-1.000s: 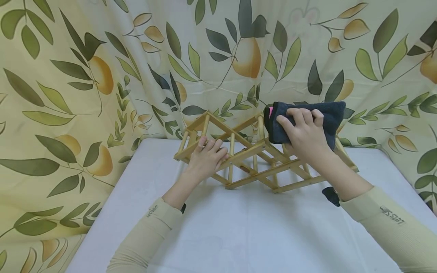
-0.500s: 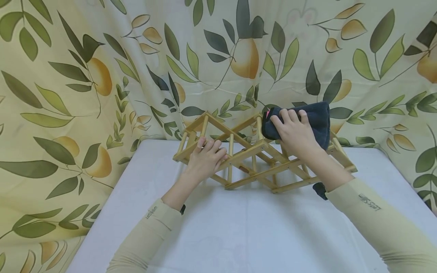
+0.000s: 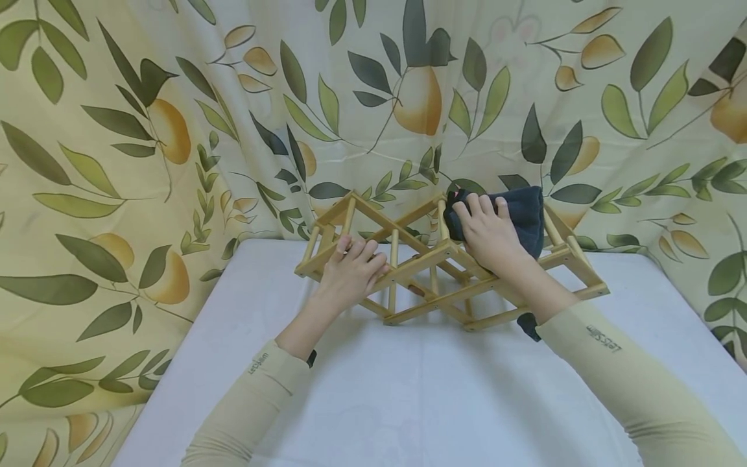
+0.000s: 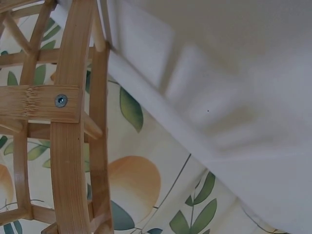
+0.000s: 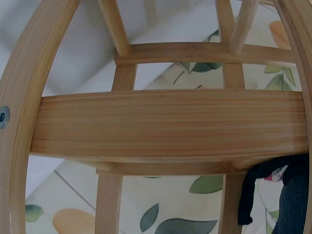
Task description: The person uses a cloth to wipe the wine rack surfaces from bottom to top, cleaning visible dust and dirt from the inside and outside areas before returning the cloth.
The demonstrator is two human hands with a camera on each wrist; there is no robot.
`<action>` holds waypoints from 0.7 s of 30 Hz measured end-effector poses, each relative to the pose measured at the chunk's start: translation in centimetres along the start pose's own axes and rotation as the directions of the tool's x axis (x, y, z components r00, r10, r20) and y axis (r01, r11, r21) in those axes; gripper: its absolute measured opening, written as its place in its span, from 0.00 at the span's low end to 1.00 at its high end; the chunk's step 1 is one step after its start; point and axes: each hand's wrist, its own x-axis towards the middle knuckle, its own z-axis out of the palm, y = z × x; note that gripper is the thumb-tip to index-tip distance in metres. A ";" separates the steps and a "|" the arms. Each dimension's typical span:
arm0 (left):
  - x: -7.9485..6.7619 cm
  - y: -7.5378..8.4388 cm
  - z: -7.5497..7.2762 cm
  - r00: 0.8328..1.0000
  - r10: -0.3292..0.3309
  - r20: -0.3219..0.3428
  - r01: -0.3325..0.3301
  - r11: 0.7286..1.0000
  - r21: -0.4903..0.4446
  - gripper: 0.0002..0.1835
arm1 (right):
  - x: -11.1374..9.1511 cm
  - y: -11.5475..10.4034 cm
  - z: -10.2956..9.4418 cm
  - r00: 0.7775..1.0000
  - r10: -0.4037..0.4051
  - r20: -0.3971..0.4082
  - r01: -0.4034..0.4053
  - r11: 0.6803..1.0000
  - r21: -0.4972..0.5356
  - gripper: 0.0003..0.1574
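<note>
And here's the folded navy-blue cloth piece with black edging (image 3: 530,219), up at the right half of the pale wooden lattice rack (image 3: 417,264), just behind its front rail. The right hand (image 3: 489,232) has it, fingers bent over the cloth's left part, and the fabric extends to the right from that grip, long axis running roughly along the rack. Is the rack bearing any of its weight? Can't tell from here. The left hand (image 3: 350,269) is well apart from the cloth, fingers hooked over the rail at the rack's left end, so the right is clearly the nearer one. Beneath it all, the white-covered desk (image 3: 373,395); behind, a cream curtain printed with leaves and orange fruit (image 3: 423,97). Writing? The beige right sleeve (image 3: 642,376) reads "Let's Slim"; the beige left sleeve (image 3: 248,395) seems to match, though blurrier. No label readable on cloth or rack.
</note>
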 end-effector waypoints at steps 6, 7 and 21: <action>-0.1 -0.2 0.0 1.000 0.009 -0.005 -0.008 1.000 0.028 0.14 | 0.3 0.0 0.4 1.000 -0.026 -0.008 0.026 1.000 -0.002 0.40; -0.1 -0.2 0.0 1.000 0.011 -0.006 -0.010 1.000 0.028 0.14 | 0.4 0.0 0.4 1.000 -0.027 -0.003 0.027 1.000 -0.003 0.41; 0.0 -0.4 0.3 1.000 0.016 -0.020 -0.016 1.000 -0.004 0.15 | 1.1 -0.4 0.8 0.991 0.095 0.091 -0.102 0.992 0.078 0.28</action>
